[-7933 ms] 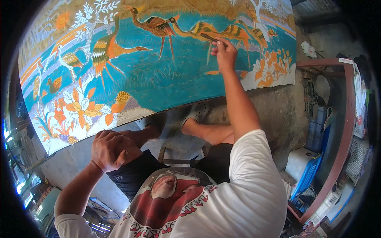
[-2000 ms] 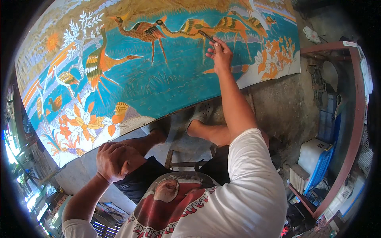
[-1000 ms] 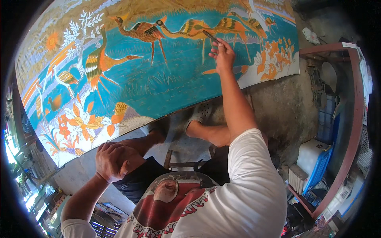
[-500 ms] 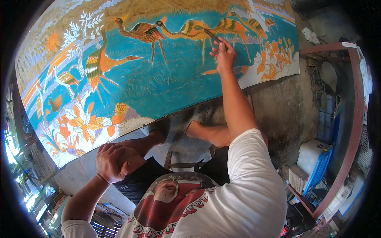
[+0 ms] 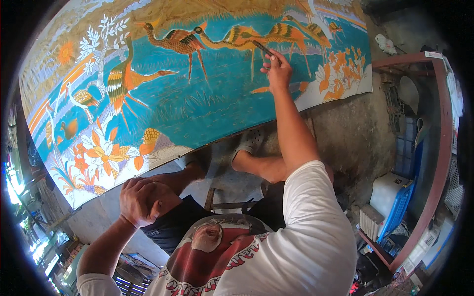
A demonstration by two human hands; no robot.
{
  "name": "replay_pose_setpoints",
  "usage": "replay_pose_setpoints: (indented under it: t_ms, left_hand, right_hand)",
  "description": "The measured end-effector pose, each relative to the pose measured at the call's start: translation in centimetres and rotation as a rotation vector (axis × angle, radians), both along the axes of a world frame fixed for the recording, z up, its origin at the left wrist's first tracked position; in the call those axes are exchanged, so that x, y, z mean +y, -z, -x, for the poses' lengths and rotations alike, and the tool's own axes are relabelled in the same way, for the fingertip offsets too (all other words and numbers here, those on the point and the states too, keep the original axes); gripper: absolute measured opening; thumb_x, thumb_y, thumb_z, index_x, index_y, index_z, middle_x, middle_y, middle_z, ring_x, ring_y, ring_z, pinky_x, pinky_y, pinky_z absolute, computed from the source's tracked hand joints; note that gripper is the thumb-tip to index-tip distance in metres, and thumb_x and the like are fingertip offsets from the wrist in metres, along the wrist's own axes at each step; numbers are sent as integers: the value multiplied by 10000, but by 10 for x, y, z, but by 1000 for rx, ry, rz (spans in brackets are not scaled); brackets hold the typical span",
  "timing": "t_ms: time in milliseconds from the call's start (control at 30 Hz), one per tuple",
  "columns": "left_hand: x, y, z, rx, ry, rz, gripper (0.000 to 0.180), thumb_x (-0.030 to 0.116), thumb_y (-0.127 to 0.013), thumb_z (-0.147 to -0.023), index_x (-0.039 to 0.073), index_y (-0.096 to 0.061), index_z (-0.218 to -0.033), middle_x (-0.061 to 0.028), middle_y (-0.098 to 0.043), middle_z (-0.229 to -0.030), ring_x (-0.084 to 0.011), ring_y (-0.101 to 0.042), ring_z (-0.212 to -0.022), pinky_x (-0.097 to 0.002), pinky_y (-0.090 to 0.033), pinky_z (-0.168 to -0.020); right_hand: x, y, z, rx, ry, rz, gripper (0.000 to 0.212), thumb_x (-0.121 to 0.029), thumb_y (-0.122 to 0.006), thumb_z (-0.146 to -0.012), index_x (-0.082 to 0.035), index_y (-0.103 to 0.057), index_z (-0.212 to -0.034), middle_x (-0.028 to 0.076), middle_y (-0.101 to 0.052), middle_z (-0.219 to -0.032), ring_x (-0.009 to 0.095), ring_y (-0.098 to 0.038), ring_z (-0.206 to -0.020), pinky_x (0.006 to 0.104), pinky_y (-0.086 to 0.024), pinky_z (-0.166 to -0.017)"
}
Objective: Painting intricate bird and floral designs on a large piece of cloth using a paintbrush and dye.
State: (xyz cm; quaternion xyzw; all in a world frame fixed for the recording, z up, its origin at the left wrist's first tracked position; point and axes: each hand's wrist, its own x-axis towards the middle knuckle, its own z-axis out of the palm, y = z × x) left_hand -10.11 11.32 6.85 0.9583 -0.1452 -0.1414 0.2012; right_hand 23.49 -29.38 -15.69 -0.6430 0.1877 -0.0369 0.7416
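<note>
A paintbrush (image 5: 264,48) with a dark handle is pinched in the fingers of my right hand (image 5: 278,74). Its tip points up and left, at the legs of an orange and yellow long-necked bird on the large painted panel (image 5: 197,123); whether it touches the surface I cannot tell. The panel shows several such birds on teal water, with partly coloured flowers and a tree left white. My left hand (image 5: 139,201) is curled over my knee (image 5: 165,198), apart from the panel.
A reddish-brown frame (image 5: 446,143) stands at the right, with a white and blue plastic box (image 5: 392,202) by it. My sandalled foot (image 5: 249,143) is below the panel's near edge. A wooden stool bar (image 5: 229,204) shows between my legs. Clutter fills the lower left.
The brush tip has shifted slightly down and left, and my right hand has tilted a little with it. My left hand stays on the knee.
</note>
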Motion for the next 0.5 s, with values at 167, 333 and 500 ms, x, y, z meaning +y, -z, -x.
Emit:
replay_pose_setpoints:
  t_ms: [167,333,500]
  left_hand:
    - [-1,2,-2,-15,12,-4,582,571,-618,-868,40,-772,-1048,-175,-773,-1105,-405,-714,-1024,-501,-524,-964]
    - [-5,0,0,-13,21,-6,541,547,-636,-838,56,-771,-1023,-164,-770,-1072,-400,-707,-1009,-503,-521,-951]
    - [-12,-3,3,-30,40,-18,514,528,-638,-837,65,-772,-1015,-163,-766,-1055,-395,-704,-1007,-501,-516,-946]
  right_hand:
    - [-18,-21,8,-44,16,-38,301,-97,-555,-1110,-28,-657,-1384,134,-735,-1210,171,-701,-861,342,-657,-685]
    - [-66,-58,25,-68,26,-175,335,-138,-606,-1091,-29,-629,-1408,129,-734,-1187,201,-705,-914,398,-655,-761]
    - [-150,-80,100,-126,55,-276,333,-187,-673,-1068,-18,-656,-1354,139,-737,-1155,194,-702,-932,387,-653,-779]
